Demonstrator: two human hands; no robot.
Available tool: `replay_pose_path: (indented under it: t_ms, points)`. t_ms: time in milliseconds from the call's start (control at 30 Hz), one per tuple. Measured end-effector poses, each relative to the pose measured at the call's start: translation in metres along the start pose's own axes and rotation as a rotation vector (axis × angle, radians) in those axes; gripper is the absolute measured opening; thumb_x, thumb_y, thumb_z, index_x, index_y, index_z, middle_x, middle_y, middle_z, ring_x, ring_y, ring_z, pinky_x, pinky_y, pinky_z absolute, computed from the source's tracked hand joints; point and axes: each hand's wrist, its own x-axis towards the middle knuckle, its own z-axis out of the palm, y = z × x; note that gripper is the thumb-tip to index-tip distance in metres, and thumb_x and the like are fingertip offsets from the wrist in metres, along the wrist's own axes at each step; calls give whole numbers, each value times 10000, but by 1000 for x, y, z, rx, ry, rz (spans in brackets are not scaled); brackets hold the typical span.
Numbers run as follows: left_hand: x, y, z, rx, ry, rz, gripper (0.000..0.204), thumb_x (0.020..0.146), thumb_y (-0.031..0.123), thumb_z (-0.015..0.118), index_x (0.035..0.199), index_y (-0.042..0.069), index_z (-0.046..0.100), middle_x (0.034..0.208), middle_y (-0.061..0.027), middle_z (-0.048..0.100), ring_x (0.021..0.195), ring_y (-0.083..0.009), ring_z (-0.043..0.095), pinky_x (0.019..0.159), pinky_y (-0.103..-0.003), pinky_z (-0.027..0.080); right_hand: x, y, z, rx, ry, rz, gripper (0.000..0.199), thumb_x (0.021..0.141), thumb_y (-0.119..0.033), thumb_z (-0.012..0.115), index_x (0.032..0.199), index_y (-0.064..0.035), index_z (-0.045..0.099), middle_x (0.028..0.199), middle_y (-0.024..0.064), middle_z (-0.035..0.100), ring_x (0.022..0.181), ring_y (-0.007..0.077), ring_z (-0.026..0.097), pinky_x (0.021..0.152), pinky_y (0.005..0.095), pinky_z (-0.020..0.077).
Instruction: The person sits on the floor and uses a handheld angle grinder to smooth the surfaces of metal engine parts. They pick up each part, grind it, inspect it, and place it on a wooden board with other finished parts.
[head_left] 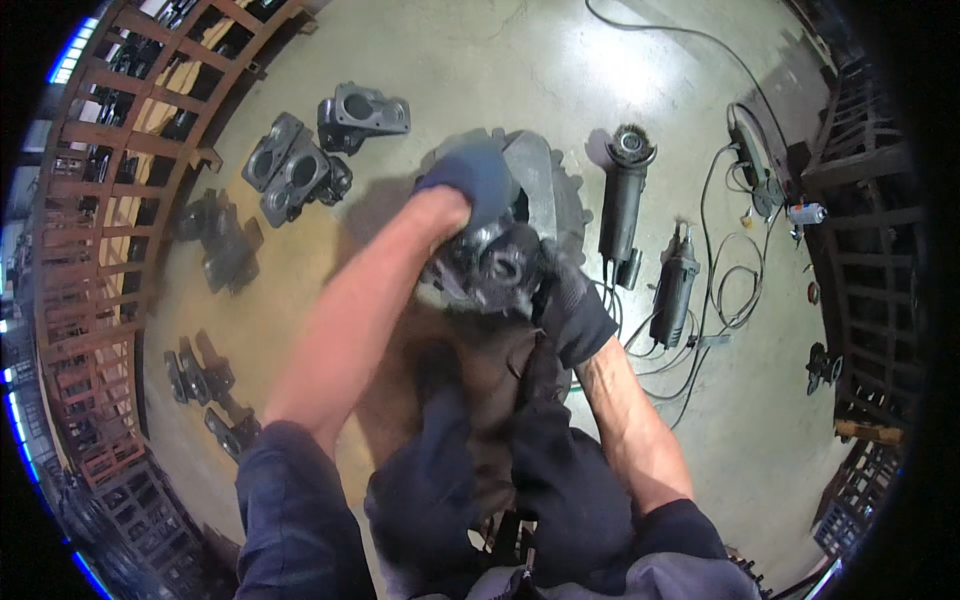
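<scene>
A dark metal casting [485, 270] with a round bore is tilted in front of me, above a large grey disc with a toothed rim [540, 165]. My gloved left hand [480, 185] lies over the far side of the casting, smeared by motion, and its fingers are hidden. At the near right side of the casting, my gloved right hand [572, 310] is closed on its edge. My legs are on the near side of the disc.
Several similar castings [295, 170] lie on the floor at left. To the right are an angle grinder with a wire brush [622, 200], a die grinder [677, 290] and looped cables [735, 290]. Metal lattice racks [120, 190] line the left side, and others [865, 200] the right.
</scene>
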Motion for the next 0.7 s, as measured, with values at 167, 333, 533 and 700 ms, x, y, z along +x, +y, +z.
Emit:
replay_pose_path:
  t_ms: [167,333,533,700]
  points:
    - [14,38,-28,31,-203,-44,330,927,263,651,1137,10,676,1047,-120,716,953,-206,662,828,-352,516,-1,-21,2,78,97,36,336,1028,-344,490,1267,-126,582,1119,70,686,975,179,690,763,309,587]
    - [-16,15,-26,-442,-125,48,397,990,269,622,1286,12,566,1137,-107,663,1037,-184,642,917,-321,506,6,-43,3,45,125,46,348,1032,-380,483,1261,-141,589,1124,93,687,986,208,683,802,351,558]
    - [-14,7,-9,-227,144,194,335,961,218,636,1226,13,613,1103,-137,682,1003,-189,627,898,-351,503,10,-32,-5,14,95,-9,424,1024,-443,519,1235,-82,596,1129,132,689,1002,227,683,834,377,561]
    - [0,-1,-30,-98,-67,253,407,870,164,693,1232,-4,614,1164,-156,687,1059,-207,643,958,-347,489,3,-28,-30,-244,79,-76,427,1022,-424,528,1188,-41,617,1044,127,709,966,239,697,822,363,566]
